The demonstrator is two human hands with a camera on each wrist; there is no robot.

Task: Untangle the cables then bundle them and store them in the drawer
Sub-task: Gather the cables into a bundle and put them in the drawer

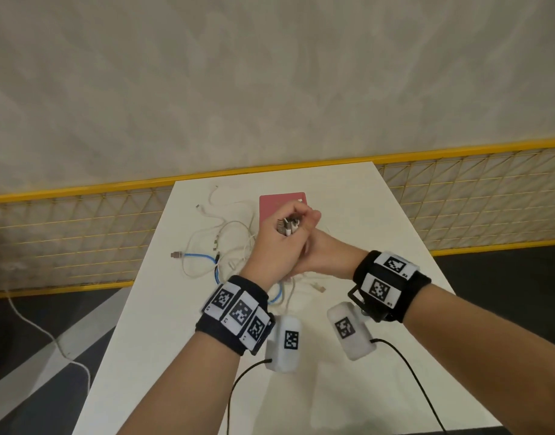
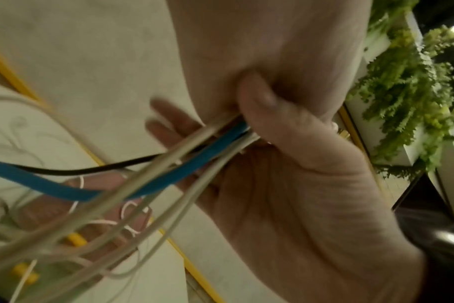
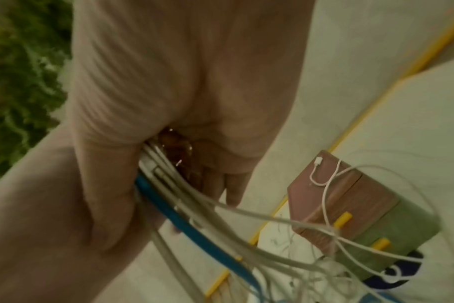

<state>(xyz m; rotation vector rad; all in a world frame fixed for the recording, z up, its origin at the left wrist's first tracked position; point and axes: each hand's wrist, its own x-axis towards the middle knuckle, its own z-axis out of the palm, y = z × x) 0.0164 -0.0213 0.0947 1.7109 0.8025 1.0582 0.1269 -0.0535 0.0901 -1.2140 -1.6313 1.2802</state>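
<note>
White table (image 1: pixel 348 196) stands lengthwise against a yellow mesh railing (image 1: pixel 81 227) that runs along its far edge; pale wall behind. Green foliage shows in both wrist views, off to the side of the hands.

Drawer unit (image 3: pixel 363 207): small box, pink top section and green lower section, each with a yellow handle, near the far edge of the table at mid-width. In the head view only its pink top (image 1: pixel 282 204) shows, partly behind the hands. One thin white cable end lies across the pink top.

Both hands are raised together above the middle of the table, just in front of the drawer unit, touching each other.

Left hand (image 1: pixel 277 246): fingers curled round a bunch of cable ends; the connectors stick out of the top of the fist.

Right hand (image 1: pixel 314 246): pressed against the left hand, fingers wrapped over the same bunch from the other side.

Cables (image 1: pixel 226 243): mostly white, one blue (image 2: pixel 169 180), one thin black. From the grip they hang down in loose loops onto the table, spreading toward its left edge and toward the near side under the wrists. They are not yet bundled. A blue length with a metal plug (image 1: pixel 176 254) lies at the left edge.
</note>
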